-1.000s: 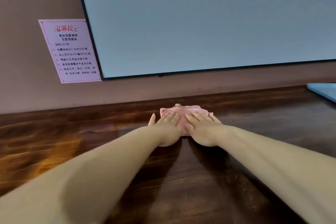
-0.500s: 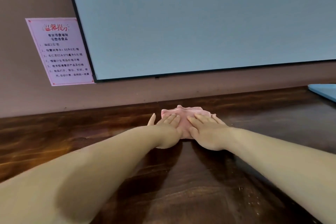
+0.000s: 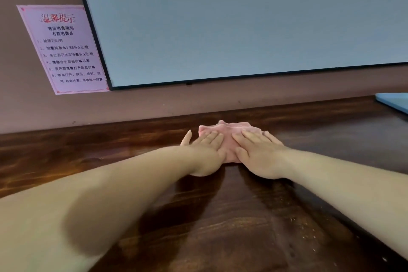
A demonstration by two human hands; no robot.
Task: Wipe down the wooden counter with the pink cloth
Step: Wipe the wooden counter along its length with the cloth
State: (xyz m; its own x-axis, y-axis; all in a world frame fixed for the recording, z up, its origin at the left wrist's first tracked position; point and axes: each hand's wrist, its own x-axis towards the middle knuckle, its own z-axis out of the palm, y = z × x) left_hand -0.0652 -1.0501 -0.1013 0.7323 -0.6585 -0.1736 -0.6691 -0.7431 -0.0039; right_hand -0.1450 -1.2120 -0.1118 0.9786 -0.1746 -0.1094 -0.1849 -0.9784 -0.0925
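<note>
Pressing crumpled pink cloth [image 3: 229, 137] onto glossy wooden counter [image 3: 110, 146].

Both bare forearms reach forward, converging toward the far edge of the desk [image 3: 66, 150]. The left hand [image 3: 206, 154] and right hand [image 3: 259, 157] lie palm down side by side, nearly touching, fingers straight and slightly spread, pressing flat. The left thumb sticks out toward the left. Neither grip curls.

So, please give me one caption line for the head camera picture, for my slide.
Both hands, left hand and right hand, press the pink cloth flat on the wooden counter below a wall screen.
</note>
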